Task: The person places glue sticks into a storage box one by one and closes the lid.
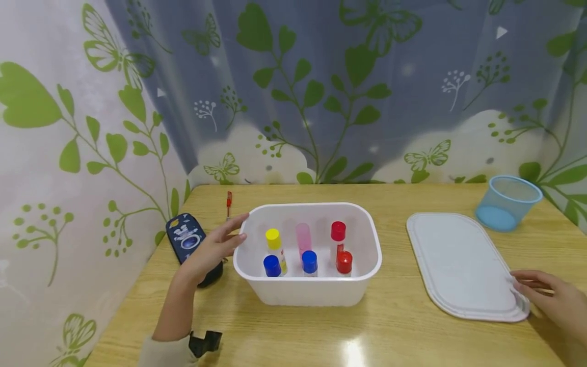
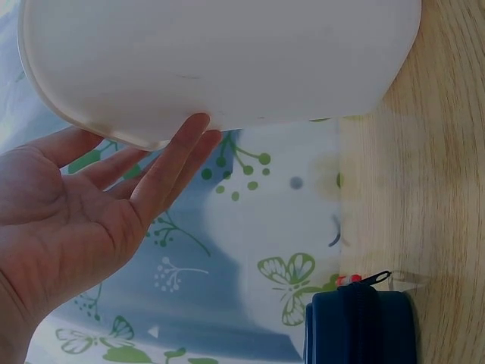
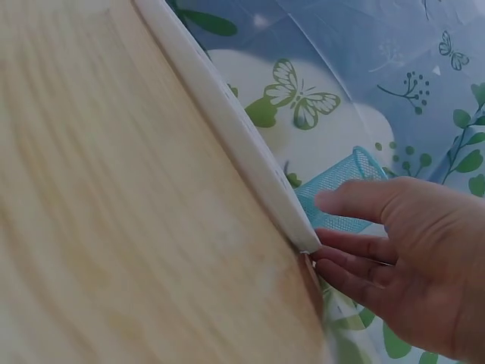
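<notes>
A white plastic bin [image 1: 307, 293] stands on the table, holding several glue sticks with coloured caps, among them a yellow-capped one [image 1: 273, 239], a blue-capped one [image 1: 309, 262], a red-capped one [image 1: 338, 232] and a pink one [image 1: 303, 237]. At the bin's left end, my left hand [image 1: 208, 257] touches the rim and outer wall with extended fingers, as the left wrist view also shows. To the right lies a flat white lid [image 1: 463, 265]. My right hand [image 1: 557, 298] has its fingertips against the lid's near right edge; in the right wrist view the thumb [image 3: 352, 199] stands apart from it.
A dark blue pencil case [image 1: 185, 237] lies left of the bin, partly behind my left forearm. A red pen [image 1: 229, 201] lies behind it. A blue mesh basket [image 1: 509, 204] stands beyond the lid. Patterned curtain [image 1: 312, 102] borders the table's back and left side.
</notes>
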`<state>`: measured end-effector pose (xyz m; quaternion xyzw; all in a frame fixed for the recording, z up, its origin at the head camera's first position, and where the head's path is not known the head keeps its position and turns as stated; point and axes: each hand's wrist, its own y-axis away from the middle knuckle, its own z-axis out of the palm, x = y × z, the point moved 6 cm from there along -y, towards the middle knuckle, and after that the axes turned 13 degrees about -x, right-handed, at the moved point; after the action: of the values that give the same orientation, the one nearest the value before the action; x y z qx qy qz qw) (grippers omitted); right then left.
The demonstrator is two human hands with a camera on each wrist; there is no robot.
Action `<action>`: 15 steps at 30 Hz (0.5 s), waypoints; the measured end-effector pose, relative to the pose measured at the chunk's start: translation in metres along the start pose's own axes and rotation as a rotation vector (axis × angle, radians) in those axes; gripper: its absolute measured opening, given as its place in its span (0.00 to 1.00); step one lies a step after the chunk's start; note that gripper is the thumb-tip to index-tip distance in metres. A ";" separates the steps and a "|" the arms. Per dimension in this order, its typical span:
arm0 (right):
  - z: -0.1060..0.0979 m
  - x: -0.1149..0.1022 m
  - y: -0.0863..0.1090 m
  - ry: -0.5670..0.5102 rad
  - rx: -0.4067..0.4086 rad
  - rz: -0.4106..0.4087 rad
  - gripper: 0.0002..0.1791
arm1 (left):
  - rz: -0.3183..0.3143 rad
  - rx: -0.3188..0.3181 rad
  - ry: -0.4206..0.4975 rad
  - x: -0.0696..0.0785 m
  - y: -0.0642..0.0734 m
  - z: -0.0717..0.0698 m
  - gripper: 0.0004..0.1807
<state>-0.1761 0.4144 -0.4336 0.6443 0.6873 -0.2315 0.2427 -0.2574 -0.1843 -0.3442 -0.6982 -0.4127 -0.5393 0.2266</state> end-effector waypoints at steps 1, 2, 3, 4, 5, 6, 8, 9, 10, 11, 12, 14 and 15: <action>0.001 0.001 -0.001 0.024 -0.010 0.017 0.16 | -0.001 -0.001 0.001 0.000 0.000 0.000 0.32; 0.002 0.003 -0.001 0.043 -0.019 0.037 0.17 | -0.002 -0.002 0.001 0.000 0.000 0.000 0.31; 0.002 0.004 -0.002 0.066 -0.019 0.056 0.18 | -0.003 -0.001 0.001 0.000 0.000 0.000 0.31; 0.003 0.005 -0.002 0.081 -0.025 0.071 0.18 | -0.003 -0.001 0.001 0.000 0.000 0.000 0.31; 0.004 0.005 -0.003 0.090 -0.033 0.090 0.20 | -0.002 -0.001 0.000 0.000 0.000 0.000 0.31; 0.004 0.006 -0.003 0.092 -0.040 0.104 0.20 | -0.001 -0.002 -0.001 0.000 0.000 0.000 0.31; 0.003 0.006 -0.003 0.103 -0.041 0.122 0.21 | 0.003 -0.003 -0.004 0.000 0.000 0.000 0.31; 0.003 0.006 -0.003 0.111 -0.038 0.126 0.20 | 0.005 -0.004 -0.003 0.000 0.000 0.000 0.31; 0.003 0.006 -0.003 0.116 -0.037 0.129 0.20 | 0.007 -0.006 -0.003 0.000 -0.001 0.001 0.31; 0.002 0.006 -0.002 0.119 -0.032 0.130 0.20 | 0.007 -0.007 -0.004 0.000 -0.001 0.001 0.31; 0.002 0.007 -0.002 0.122 -0.027 0.128 0.19 | 0.009 -0.008 -0.004 0.000 -0.001 0.001 0.31; 0.001 0.007 -0.002 0.127 -0.017 0.120 0.18 | 0.011 -0.008 -0.003 0.000 -0.001 0.001 0.31; 0.001 0.008 -0.002 0.127 -0.013 0.114 0.17 | 0.011 -0.007 -0.004 0.000 -0.001 0.001 0.31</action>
<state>-0.1781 0.4197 -0.4389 0.6943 0.6650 -0.1714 0.2155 -0.2578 -0.1828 -0.3445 -0.7022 -0.4074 -0.5382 0.2264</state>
